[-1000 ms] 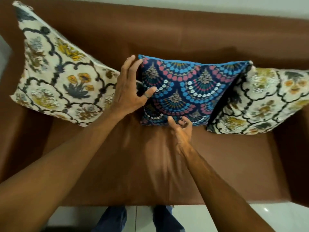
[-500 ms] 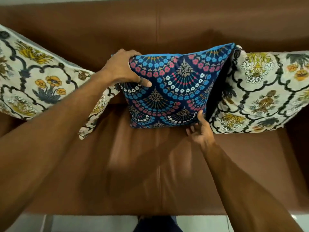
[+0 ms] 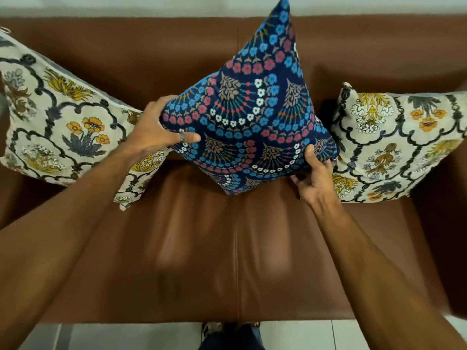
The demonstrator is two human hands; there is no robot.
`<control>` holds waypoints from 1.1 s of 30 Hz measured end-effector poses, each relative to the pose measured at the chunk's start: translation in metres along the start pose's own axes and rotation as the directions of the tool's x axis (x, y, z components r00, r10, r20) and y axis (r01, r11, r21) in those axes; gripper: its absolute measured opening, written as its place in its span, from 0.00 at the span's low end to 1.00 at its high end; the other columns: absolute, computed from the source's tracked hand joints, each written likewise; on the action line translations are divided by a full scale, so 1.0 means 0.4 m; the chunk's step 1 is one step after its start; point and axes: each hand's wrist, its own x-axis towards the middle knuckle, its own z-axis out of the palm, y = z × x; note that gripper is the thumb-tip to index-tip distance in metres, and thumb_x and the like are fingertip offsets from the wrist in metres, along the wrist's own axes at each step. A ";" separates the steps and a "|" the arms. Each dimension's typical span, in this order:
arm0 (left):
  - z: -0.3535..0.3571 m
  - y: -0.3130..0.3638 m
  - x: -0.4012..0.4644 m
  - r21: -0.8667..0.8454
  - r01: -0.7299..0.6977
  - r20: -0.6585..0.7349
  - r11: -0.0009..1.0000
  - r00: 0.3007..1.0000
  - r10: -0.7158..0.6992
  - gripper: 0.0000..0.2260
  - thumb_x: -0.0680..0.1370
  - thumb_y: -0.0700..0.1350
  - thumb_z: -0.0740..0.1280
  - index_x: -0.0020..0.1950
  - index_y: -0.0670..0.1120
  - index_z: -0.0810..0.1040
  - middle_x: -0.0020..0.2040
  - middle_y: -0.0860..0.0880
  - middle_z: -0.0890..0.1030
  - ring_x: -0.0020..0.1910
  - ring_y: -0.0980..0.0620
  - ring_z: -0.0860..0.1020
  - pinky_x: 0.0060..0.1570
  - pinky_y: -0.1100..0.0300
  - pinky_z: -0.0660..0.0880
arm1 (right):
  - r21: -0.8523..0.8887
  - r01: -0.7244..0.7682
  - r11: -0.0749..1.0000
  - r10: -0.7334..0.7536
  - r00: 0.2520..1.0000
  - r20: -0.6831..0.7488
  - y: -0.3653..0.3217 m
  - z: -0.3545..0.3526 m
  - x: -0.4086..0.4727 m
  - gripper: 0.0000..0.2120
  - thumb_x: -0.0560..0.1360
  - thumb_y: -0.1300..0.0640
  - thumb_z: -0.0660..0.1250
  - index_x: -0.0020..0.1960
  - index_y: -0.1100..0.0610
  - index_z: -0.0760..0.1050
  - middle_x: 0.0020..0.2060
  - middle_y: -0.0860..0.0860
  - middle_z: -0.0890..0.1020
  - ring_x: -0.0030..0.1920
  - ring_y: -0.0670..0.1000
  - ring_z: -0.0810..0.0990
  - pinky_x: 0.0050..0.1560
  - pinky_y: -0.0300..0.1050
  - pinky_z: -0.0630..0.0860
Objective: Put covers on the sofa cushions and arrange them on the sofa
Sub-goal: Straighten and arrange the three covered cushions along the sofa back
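Note:
A dark blue cushion (image 3: 252,109) with red, blue and white flower arcs stands on one corner in the middle of the brown sofa (image 3: 237,248), turned like a diamond. My left hand (image 3: 161,130) grips its left corner, thumb across the front. My right hand (image 3: 313,175) holds its lower right corner. A cream floral cushion (image 3: 58,122) leans against the backrest on the left. A matching cream cushion (image 3: 399,145) leans on the right, close beside the blue one.
The sofa's seat stretches out in front of the cushions, with a seam down its middle. White floor tiles (image 3: 298,334) and my legs (image 3: 230,337) show below the seat's front edge. A pale wall runs above the backrest.
Both hands have taken hold of the blue cushion, lifted it and rotated it from lying square against the backrest onto one corner. The two cream cushions stay in place.

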 end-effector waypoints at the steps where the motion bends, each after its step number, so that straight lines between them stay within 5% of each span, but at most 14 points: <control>1: 0.006 -0.003 0.002 0.014 0.005 0.009 1.000 1.000 -0.005 0.52 0.52 0.63 0.85 0.74 0.59 0.72 0.68 0.49 0.70 0.69 0.51 0.75 0.70 0.48 0.78 | -0.015 0.011 1.000 -0.011 1.000 -0.023 -0.004 0.008 0.005 0.40 0.74 0.58 0.80 0.80 0.52 0.63 0.74 0.55 0.79 0.74 0.61 0.79 0.71 0.71 0.77; 4: 0.008 -0.006 0.004 0.099 -0.001 0.010 0.995 1.000 0.000 0.56 0.50 0.69 0.82 0.75 0.57 0.71 0.63 0.54 0.74 0.64 0.54 0.78 0.69 0.47 0.77 | -0.020 0.079 0.997 -0.080 0.995 -0.060 -0.011 0.023 0.016 0.41 0.74 0.58 0.81 0.80 0.52 0.62 0.72 0.55 0.80 0.72 0.59 0.81 0.70 0.70 0.79; 7: -0.007 -0.013 0.003 0.317 -0.040 0.031 0.947 0.999 0.032 0.58 0.49 0.77 0.77 0.76 0.57 0.68 0.67 0.49 0.79 0.67 0.44 0.78 0.70 0.40 0.76 | 0.010 0.171 0.985 -0.171 0.984 -0.053 -0.007 0.028 0.012 0.46 0.73 0.61 0.82 0.82 0.53 0.60 0.74 0.56 0.78 0.71 0.59 0.81 0.68 0.71 0.80; 13: -0.026 -0.018 0.013 0.329 -0.072 0.126 0.941 0.991 0.032 0.60 0.51 0.75 0.77 0.79 0.54 0.65 0.70 0.49 0.78 0.67 0.44 0.79 0.70 0.41 0.76 | 0.016 0.300 0.954 -0.299 0.954 -0.033 -0.006 0.061 0.013 0.60 0.60 0.57 0.87 0.82 0.51 0.55 0.74 0.56 0.75 0.72 0.57 0.80 0.70 0.63 0.81; 19: 0.011 -0.009 0.072 0.584 0.027 0.135 0.811 0.982 -0.131 0.58 0.57 0.76 0.77 0.80 0.52 0.61 0.72 0.46 0.77 0.74 0.39 0.73 0.78 0.33 0.54 | -0.169 0.246 0.954 -0.258 0.965 -0.050 -0.023 0.066 0.068 0.55 0.70 0.59 0.85 0.83 0.51 0.52 0.77 0.57 0.72 0.75 0.57 0.77 0.76 0.63 0.77; 23: 0.025 -0.020 0.060 0.550 0.059 0.072 0.833 0.990 -0.118 0.66 0.60 0.70 0.81 0.86 0.52 0.46 0.81 0.40 0.66 0.81 0.37 0.63 0.78 0.30 0.51 | -0.262 0.217 0.941 -0.228 0.973 -0.015 -0.025 0.036 0.057 0.52 0.72 0.53 0.83 0.84 0.47 0.52 0.74 0.52 0.76 0.72 0.53 0.78 0.68 0.60 0.81; 27: 0.085 0.021 -0.026 0.388 -0.128 -0.151 0.913 0.968 0.200 0.66 0.64 0.72 0.78 0.87 0.46 0.44 0.87 0.40 0.48 0.86 0.38 0.46 0.81 0.36 0.45 | -0.310 0.107 0.945 -0.129 0.990 -0.049 -0.027 -0.002 0.004 0.38 0.75 0.41 0.79 0.78 0.51 0.66 0.63 0.48 0.81 0.58 0.46 0.79 0.55 0.49 0.79; 30: 0.184 0.117 -0.074 0.406 -0.409 -0.332 0.817 0.767 0.549 0.49 0.75 0.67 0.74 0.84 0.39 0.58 0.84 0.36 0.58 0.84 0.34 0.54 0.80 0.33 0.56 | -0.345 0.053 0.937 -0.096 0.990 -0.108 -0.047 -0.055 -0.037 0.29 0.81 0.35 0.68 0.68 0.58 0.75 0.53 0.49 0.81 0.44 0.48 0.77 0.42 0.45 0.78; 33: 0.313 0.249 -0.068 0.401 -0.616 -0.206 0.678 0.661 0.722 0.42 0.78 0.63 0.72 0.81 0.39 0.64 0.81 0.36 0.64 0.83 0.34 0.57 0.79 0.35 0.58 | -0.319 0.062 0.946 -0.142 0.962 -0.232 -0.103 -0.149 -0.042 0.27 0.84 0.40 0.65 0.70 0.62 0.77 0.55 0.50 0.82 0.55 0.55 0.80 0.59 0.52 0.79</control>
